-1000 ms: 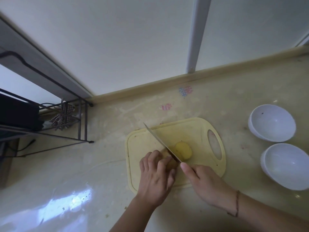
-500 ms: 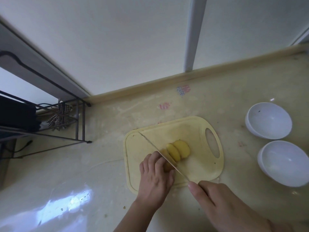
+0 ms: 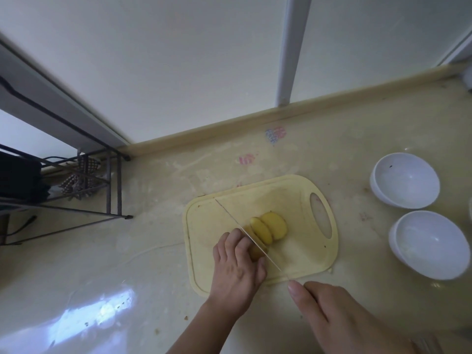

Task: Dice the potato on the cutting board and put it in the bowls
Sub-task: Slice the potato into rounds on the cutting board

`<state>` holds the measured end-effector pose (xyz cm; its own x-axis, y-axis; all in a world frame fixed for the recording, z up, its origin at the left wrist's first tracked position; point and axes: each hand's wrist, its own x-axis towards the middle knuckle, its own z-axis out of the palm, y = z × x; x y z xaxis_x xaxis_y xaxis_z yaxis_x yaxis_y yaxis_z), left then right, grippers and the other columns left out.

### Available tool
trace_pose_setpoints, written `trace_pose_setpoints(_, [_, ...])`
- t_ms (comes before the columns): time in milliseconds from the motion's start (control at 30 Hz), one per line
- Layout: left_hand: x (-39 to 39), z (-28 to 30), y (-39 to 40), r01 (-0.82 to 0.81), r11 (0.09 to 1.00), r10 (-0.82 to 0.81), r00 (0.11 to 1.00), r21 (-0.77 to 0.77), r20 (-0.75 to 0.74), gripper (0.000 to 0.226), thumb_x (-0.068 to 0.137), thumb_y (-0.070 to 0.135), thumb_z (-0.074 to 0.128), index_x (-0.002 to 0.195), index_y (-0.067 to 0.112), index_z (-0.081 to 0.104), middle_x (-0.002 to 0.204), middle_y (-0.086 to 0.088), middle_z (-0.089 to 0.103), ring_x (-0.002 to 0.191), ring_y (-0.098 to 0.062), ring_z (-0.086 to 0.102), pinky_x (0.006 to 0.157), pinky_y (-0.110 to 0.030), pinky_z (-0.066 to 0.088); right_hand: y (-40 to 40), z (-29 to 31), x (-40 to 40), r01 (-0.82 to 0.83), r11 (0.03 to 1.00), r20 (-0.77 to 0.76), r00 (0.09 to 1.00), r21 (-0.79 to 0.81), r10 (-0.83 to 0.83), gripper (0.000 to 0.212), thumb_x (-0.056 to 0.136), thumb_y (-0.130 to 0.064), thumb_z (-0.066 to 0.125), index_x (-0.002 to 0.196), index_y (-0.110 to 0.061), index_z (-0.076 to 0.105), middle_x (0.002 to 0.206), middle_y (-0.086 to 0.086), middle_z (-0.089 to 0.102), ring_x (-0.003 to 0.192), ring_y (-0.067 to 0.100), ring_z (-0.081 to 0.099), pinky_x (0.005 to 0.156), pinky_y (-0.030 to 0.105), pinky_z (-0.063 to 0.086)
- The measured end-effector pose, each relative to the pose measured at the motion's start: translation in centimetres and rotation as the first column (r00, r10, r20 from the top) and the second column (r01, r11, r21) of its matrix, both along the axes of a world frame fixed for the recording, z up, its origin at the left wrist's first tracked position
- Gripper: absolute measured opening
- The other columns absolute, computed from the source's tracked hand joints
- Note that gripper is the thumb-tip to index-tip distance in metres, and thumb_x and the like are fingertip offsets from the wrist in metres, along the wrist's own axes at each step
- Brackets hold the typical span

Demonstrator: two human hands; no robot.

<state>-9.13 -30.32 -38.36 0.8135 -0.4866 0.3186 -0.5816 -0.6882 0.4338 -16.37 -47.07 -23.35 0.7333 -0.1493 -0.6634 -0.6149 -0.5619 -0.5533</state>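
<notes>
On the yellow cutting board (image 3: 209,226), near its front edge, the left hand (image 3: 236,269) curls its fingers over the uncut end of the potato (image 3: 255,252), pinning it so it cannot roll under the blade. The right hand (image 3: 339,320) grips the knife (image 3: 245,232); its fingers wrap the hidden handle, forefinger stretched toward the blade, probably to steer the cut. The edge sits in the potato just beside the left knuckles — 2 cut slices (image 3: 268,228) lean on the far side. Both white bowls (image 3: 406,180) stand at the counter's right edge, holding no potato; dicing seems barely begun.
</notes>
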Motion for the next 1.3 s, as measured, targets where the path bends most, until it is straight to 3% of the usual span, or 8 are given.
trace_pose_setpoints(67, [0.0, -0.1, 0.0, 0.017, 1.000, -0.017, 1.000, -0.006, 0.000, 0.048, 0.089, 0.031, 0.061, 0.126, 0.008, 0.039, 0.133, -0.012, 0.038, 0.119, -0.036, 0.045, 0.103, -0.041, 0.034, 0.1, -1.1, 0.4, -0.002, 1.000, -0.007, 1.000, -0.003, 0.002, 0.078, 0.076, -0.084, 0.014, 0.082, -0.022, 0.062, 0.070, 0.000, 0.060, 0.069, -0.002, 0.058, 0.076, 0.021, 0.046])
trace_pose_setpoints(233, [0.0, -0.1, -0.1, 0.003, 0.999, -0.004, 1.000, -0.044, -0.013, 0.039, 0.095, 0.034, 0.052, 0.121, 0.009, 0.039, 0.129, -0.012, 0.038, 0.116, -0.036, 0.044, 0.104, -0.040, 0.033, 1.1, -5.4, 2.9, -0.065, 0.996, 0.100, 0.993, 0.059, 0.059, 0.103, 0.061, -0.097, -0.006, 0.075, -0.021, 0.062, 0.071, 0.001, 0.068, 0.068, 0.009, 0.060, 0.068, 0.023, 0.043])
trace_pose_setpoints(400, [-0.3, 0.1, 0.0, -0.011, 0.999, 0.009, 0.999, -0.051, -0.051, 0.036, 0.102, 0.041, 0.044, 0.120, 0.010, 0.040, 0.128, -0.011, 0.040, 0.117, -0.035, 0.045, 0.103, -0.042, 0.034, 1.4, -6.5, 3.8, -0.105, 0.986, 0.133, 0.987, 0.130, 0.088, 0.056, 0.092, -0.064, 0.022, 0.067, -0.029, 0.058, 0.080, 0.003, 0.074, 0.084, 0.017, 0.069, 0.076, 0.028, 0.047])
trace_pose_setpoints(567, [-0.3, 1.4, 0.9, -0.014, 0.999, 0.009, 0.992, -0.038, -0.123, 0.033, 0.100, 0.035, 0.047, 0.125, 0.014, 0.042, 0.132, -0.007, 0.040, 0.120, -0.032, 0.045, 0.105, -0.041, 0.033, 0.2, -4.8, 4.1, -0.025, 0.986, 0.097, 0.995, 0.162, 0.009, 0.057, 0.085, -0.068, 0.021, 0.058, -0.023, 0.043, 0.044, -0.008, 0.050, 0.043, 0.001, 0.045, 0.053, 0.023, 0.037])
trace_pose_setpoints(667, [-0.6, 1.6, 1.8, 0.005, 0.998, -0.014, 0.991, -0.066, -0.136, 0.031, 0.099, 0.027, 0.047, 0.129, 0.024, 0.041, 0.132, -0.006, 0.038, 0.121, -0.029, 0.044, 0.103, -0.044, 0.038, -0.3, -3.2, 3.4, -0.014, 0.982, 0.097, 0.995, 0.190, -0.004, 0.057, 0.082, -0.071, 0.023, 0.061, -0.020, 0.037, 0.038, -0.011, 0.043, 0.039, 0.004, 0.040, 0.051, 0.023, 0.032])
trace_pose_setpoints(1000, [-1.5, 0.7, 1.5, -0.046, 0.990, 0.018, 0.979, -0.132, -0.203, 0.035, 0.095, 0.017, 0.055, 0.129, 0.012, 0.045, 0.134, -0.009, 0.042, 0.125, -0.028, 0.043, 0.100, -0.049, 0.046, 0.0, -0.3, 0.4, -0.004, 0.994, 0.045, 0.999, 0.112, -0.002, 0.070, 0.068, -0.084, 0.017, 0.061, -0.021, 0.046, 0.065, -0.017, 0.063, 0.066, 0.004, 0.058, 0.069, 0.024, 0.046])
trace_pose_setpoints(1133, [-1.5, 0.3, 1.5, -0.029, 0.997, 0.012, 0.976, -0.073, -0.218, 0.036, 0.096, 0.016, 0.059, 0.131, 0.009, 0.051, 0.137, -0.013, 0.048, 0.127, -0.029, 0.042, 0.102, -0.047, 0.043, 0.2, -0.5, 0.0, -0.021, 0.997, 0.061, 0.998, 0.072, 0.017, 0.101, 0.048, -0.105, -0.002, 0.065, -0.021, 0.052, 0.076, -0.005, 0.069, 0.074, 0.006, 0.063, 0.074, 0.028, 0.049])
trace_pose_setpoints(1300, [-1.4, 1.6, 0.8, -0.046, 0.988, 0.018, 0.982, -0.147, -0.191, 0.035, 0.097, 0.019, 0.052, 0.130, 0.011, 0.044, 0.134, -0.011, 0.046, 0.121, -0.030, 0.046, 0.099, -0.048, 0.045, 0.1, 0.0, -0.2, -0.013, 0.998, 0.005, 1.000, 0.064, 0.013, 0.074, 0.065, -0.083, 0.015, 0.065, -0.017, 0.048, 0.067, -0.003, 0.065, 0.069, 0.005, 0.058, 0.071, 0.024, 0.046])
